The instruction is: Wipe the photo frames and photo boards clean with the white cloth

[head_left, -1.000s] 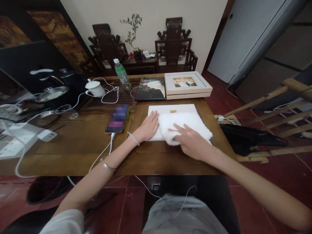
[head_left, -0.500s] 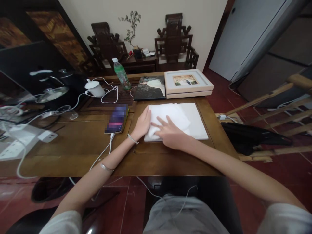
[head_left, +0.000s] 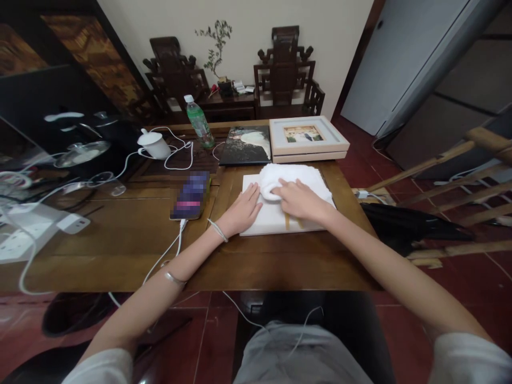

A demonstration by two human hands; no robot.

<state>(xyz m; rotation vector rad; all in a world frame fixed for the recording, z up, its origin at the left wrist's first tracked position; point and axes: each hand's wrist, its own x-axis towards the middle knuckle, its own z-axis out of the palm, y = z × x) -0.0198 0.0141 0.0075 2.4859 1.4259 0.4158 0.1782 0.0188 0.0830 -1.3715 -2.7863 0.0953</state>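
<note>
A thin white board [head_left: 266, 221] lies flat on the wooden table in front of me, with yellowish-brown strips or marks showing on its near part. Over its far right part spreads a folded white towel [head_left: 308, 176]. My right hand [head_left: 298, 200] presses down on the towel's near side, fingers curled into the cloth; the fingertips are partly hidden. Flat on the board's left side rests my left hand [head_left: 245, 208], fingers stretched out, nothing in it, close to the towel's left edge.
Behind the board lie a dark picture panel [head_left: 246, 145] and a pale framed picture box [head_left: 308, 140]. To the left are a phone [head_left: 191, 197] on a cable, a green bottle [head_left: 199, 122], a lidded white cup [head_left: 154, 145], a power strip [head_left: 30, 232] and loose cords.
The towel and my right hand have moved right and away from me, uncovering the board's near left part and its brownish marks. My left hand has shifted from the board's edge onto its surface.
</note>
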